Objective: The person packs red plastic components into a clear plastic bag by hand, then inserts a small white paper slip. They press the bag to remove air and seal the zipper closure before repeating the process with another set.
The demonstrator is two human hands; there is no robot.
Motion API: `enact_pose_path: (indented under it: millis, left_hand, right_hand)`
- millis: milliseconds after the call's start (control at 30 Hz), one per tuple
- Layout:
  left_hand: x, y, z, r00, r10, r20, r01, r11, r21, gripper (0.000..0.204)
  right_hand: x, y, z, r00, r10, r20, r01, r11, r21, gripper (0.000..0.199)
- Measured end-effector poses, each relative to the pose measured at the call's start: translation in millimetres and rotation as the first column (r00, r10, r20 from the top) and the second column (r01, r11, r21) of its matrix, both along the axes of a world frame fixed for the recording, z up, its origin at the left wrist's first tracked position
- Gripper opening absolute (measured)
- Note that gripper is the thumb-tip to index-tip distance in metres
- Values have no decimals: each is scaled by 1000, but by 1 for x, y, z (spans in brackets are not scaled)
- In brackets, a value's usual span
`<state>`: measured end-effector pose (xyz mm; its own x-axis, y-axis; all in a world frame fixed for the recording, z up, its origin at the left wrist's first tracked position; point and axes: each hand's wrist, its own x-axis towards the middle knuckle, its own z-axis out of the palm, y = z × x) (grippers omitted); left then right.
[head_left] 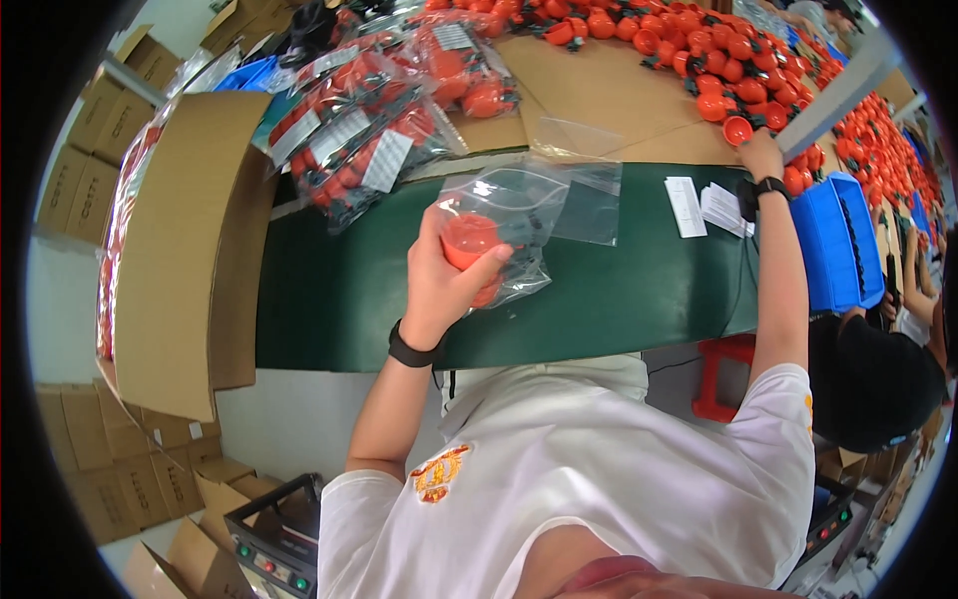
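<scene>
Most fingers of the left hand (437,275) are hidden by the clear zip bag (524,278), and the thumb covers a bit of the orange cup (467,238) inside. The right hand's (762,155) fingertips are too small to see well. A gray post (840,98) hides some of the cup pile (714,65), which the top edge cuts off. The dark bits (860,240) at the blue bin (826,250) are too tiny to name.

Bagged cup (470,238) in left hand (442,272)

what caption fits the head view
Left hand holding a clear bag and orange cup, right hand at a cup pile
</scene>
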<state>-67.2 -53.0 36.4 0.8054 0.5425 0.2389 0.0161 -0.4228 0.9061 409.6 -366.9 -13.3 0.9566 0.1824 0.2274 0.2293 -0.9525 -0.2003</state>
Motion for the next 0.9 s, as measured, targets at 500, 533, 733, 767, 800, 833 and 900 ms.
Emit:
enact_pose_path:
  millis: [500,533,733,767,800,833,900]
  left_hand:
    - [6,-15,25,982,-181,-48,185,893,410,76]
    - [5,-17,27,983,-180,-45,182,893,412,76]
    - [1,-19,26,987,-135,-91,160,906,391,77]
    - [2,-18,23,986,-159,-51,167,930,327,76]
    - [3,-16,20,984,-179,-10,175,949,261,75]
    - [3,-15,18,984,-177,-10,173,950,259,75]
    - [5,-15,16,980,-197,1,195,971,135,72]
  right_hand:
    - [-269,118,175,526,822,-220,-731,569,377,27]
    - [-268,123,178,467,820,-331,-737,568,368,30]
    - [-267,134,137,154,929,-336,-529,365,766,33]
    - [-267,134,135,152,929,-337,-532,364,765,33]
    - [-270,134,136,183,894,-410,-427,448,786,30]
    - [-274,134,136,205,851,-483,-314,525,791,28]
    - [-283,136,131,283,839,-465,-361,542,759,27]
